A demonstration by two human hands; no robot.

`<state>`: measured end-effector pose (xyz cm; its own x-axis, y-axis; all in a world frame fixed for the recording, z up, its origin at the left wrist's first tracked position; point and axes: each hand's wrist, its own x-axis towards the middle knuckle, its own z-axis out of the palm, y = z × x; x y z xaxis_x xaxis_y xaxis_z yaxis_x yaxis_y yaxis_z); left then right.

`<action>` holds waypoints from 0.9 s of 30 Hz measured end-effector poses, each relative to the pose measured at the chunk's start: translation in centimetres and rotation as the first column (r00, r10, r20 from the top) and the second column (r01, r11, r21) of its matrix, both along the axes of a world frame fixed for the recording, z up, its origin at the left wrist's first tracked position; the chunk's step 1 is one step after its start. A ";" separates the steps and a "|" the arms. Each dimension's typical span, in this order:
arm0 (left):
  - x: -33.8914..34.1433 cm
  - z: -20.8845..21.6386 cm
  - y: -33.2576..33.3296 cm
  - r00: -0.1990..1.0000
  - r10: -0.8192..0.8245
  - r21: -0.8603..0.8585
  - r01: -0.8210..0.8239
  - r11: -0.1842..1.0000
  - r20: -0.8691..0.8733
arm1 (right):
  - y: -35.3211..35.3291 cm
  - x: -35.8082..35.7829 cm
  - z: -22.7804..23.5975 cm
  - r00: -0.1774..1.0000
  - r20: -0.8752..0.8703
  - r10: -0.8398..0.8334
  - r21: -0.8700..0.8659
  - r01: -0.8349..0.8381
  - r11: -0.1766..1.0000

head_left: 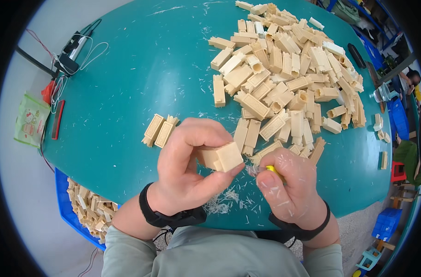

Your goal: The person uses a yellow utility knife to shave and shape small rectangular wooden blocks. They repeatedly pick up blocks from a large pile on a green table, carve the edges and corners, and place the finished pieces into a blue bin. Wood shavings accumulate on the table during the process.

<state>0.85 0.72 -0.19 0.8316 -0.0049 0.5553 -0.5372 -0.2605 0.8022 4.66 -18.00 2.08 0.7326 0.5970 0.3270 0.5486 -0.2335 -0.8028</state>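
My left hand (pixel 185 159) is wrapped round a beige rectangular moulded block (pixel 229 157), its smooth square end facing me. Close to that end, my right hand (pixel 291 187) is closed on a small cutting tool with a yellow handle (pixel 271 169), which looks like a knife. A greyish tip points toward the block; the fingers hide most of the tool. Pale shavings cling to the right hand, and more shavings (pixel 226 199) lie on the table below both hands. Two similar blocks (pixel 159 131) rest side by side just beyond my left hand.
A large heap of beige blocks (pixel 280 87) covers the far right of the green table (pixel 127 69). Below its left edge, a blue crate (pixel 65 207) holds more blocks. A power strip (pixel 74 51) with cables sits far left. A clear jar (pixel 382 93) stands at the right edge.
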 end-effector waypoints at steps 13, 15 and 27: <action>-0.5 0.3 -0.4 0.997 0.059 -0.029 -0.057 0.998 0.059 | 0.3 -0.2 -0.2 0.999 0.017 -0.041 -0.033 0.041 0.999; -0.5 0.2 -0.3 0.997 0.038 -0.049 -0.035 0.998 0.063 | 0.3 -0.2 -0.2 0.999 0.010 -0.034 -0.037 0.035 0.999; -0.6 0.3 -0.2 0.999 -0.028 -0.016 0.028 0.999 0.015 | 0.1 0.1 -0.2 0.998 0.064 -0.025 -0.034 0.028 0.999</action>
